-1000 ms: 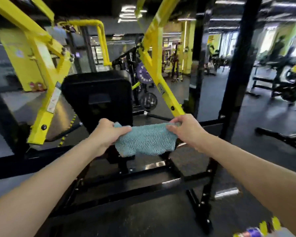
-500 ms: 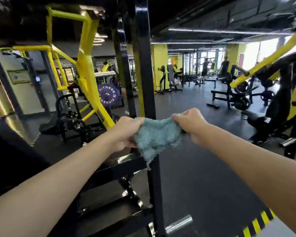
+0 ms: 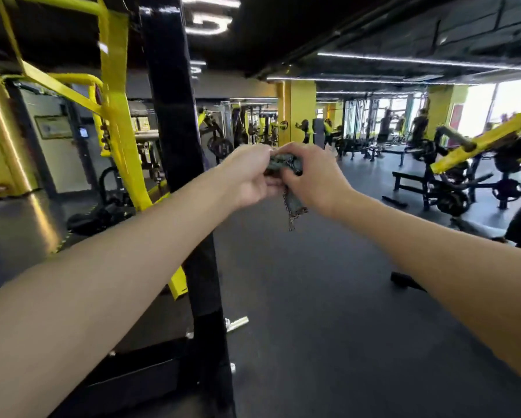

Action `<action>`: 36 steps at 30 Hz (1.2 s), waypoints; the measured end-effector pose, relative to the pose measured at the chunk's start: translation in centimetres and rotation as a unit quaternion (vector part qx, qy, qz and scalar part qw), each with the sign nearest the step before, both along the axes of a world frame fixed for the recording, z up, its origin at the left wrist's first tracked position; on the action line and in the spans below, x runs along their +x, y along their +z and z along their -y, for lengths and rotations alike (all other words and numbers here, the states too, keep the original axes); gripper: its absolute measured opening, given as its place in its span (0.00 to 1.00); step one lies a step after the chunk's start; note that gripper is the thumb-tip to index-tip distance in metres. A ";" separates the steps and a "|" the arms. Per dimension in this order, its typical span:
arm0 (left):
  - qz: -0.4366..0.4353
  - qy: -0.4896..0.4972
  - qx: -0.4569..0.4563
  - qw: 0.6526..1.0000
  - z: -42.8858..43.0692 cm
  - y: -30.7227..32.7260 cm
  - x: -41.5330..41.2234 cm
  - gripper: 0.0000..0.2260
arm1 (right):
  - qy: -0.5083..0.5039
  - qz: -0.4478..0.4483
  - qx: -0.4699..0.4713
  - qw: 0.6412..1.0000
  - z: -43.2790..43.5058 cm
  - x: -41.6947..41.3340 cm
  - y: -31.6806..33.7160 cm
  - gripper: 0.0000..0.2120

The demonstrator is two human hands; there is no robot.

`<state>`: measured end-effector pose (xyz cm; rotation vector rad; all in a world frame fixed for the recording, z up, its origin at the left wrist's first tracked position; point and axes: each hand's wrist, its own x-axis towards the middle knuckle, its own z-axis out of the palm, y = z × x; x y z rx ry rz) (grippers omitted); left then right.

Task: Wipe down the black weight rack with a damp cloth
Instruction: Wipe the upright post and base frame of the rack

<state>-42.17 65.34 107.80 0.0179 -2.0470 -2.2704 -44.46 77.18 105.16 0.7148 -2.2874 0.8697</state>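
**Item 1: grey-green, knobbly-weave cloth [image 3: 284, 165].** It is being held at chest height, bunched into a tight wad between both hands, with one twisted tail hanging below the right hand.
- The left hand [image 3: 248, 176] is curling its fingers round the wad's left side.
- The right hand [image 3: 316, 180] is clenching round the other side.
- The likely purpose is gathering the cloth into a compact pad that fits one palm for wiping (it could be wringing instead; I cannot tell which).

**Item 2: tall, glossy black steel upright of the weight rack [image 3: 175, 122].**
- It is standing just left of the left hand, behind the left forearm and apart from the cloth, so nothing is being wiped at this moment.
- Its black base [image 3: 138, 375] is lying well below the hands.
- A short chrome peg [image 3: 238, 322] is sticking out of it on the right-hand side.

**Item 3: yellow painted steel frame [image 3: 117, 122].** It is standing further left, beyond the upright.

**Item 4: dark rubber gym floor [image 3: 328, 297].** It is lying beneath both hands.

**Status.** This appears to be preparation. The pad will need carrying leftward onto the upright.
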 end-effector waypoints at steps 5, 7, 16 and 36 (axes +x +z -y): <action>0.015 0.077 -0.104 0.991 -0.1 1.9 -4.1 0.06 | 0.003 0.006 -0.073 0.997 0.7 -7.8 1.7 0.13; 0.005 0.129 -0.148 0.981 -0.4 2.8 -5.6 0.06 | 0.041 0.022 -0.106 0.993 1.4 -10.6 2.5 0.11; -0.096 0.372 -0.256 0.887 -3.3 8.6 -10.2 0.10 | 0.363 0.065 -0.152 0.917 1.6 -17.1 9.1 0.17; 0.244 0.531 -0.807 0.090 -1.2 28.8 -6.5 0.24 | 0.581 -0.195 -0.289 0.736 11.9 -21.8 24.5 0.13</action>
